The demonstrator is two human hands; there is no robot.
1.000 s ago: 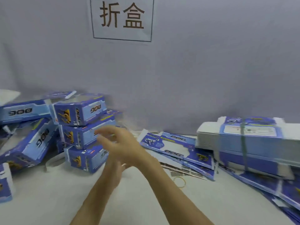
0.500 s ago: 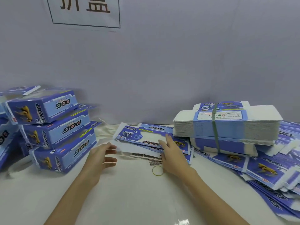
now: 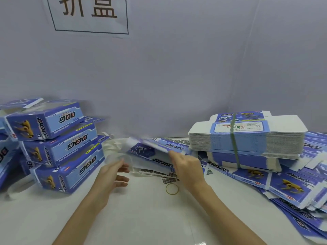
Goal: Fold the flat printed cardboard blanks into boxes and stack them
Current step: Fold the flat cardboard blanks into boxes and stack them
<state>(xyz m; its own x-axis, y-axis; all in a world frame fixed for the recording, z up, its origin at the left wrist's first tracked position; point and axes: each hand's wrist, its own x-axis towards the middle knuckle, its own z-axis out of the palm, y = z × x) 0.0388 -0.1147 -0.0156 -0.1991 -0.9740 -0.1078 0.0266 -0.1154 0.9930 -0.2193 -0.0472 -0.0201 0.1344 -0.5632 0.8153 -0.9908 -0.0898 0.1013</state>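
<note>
Three folded blue boxes [image 3: 60, 147] printed "DOG" stand stacked at the left. Loose flat blanks [image 3: 155, 160] lie fanned at the table's centre back. My right hand [image 3: 187, 167] pinches the near edge of the top flat blank [image 3: 150, 145], whose left end is lifted and blurred. My left hand [image 3: 113, 172] hovers open just left of the loose blanks, fingers spread toward them, touching nothing that I can make out. A thick bundle of blanks [image 3: 247, 138] tied with a green band sits at the right.
More loose blanks [image 3: 292, 188] spread over the right side of the white table [image 3: 141, 218]. A yellow rubber band [image 3: 172, 188] lies near my right wrist. Other folded boxes [image 3: 7, 156] crowd the far left edge. A grey backdrop with a printed sign [image 3: 88, 15] stands behind.
The view swung right, then steadied. My right hand went from flat on the loose blanks to lifting the top one by its edge. My left hand moved closer to the blanks.
</note>
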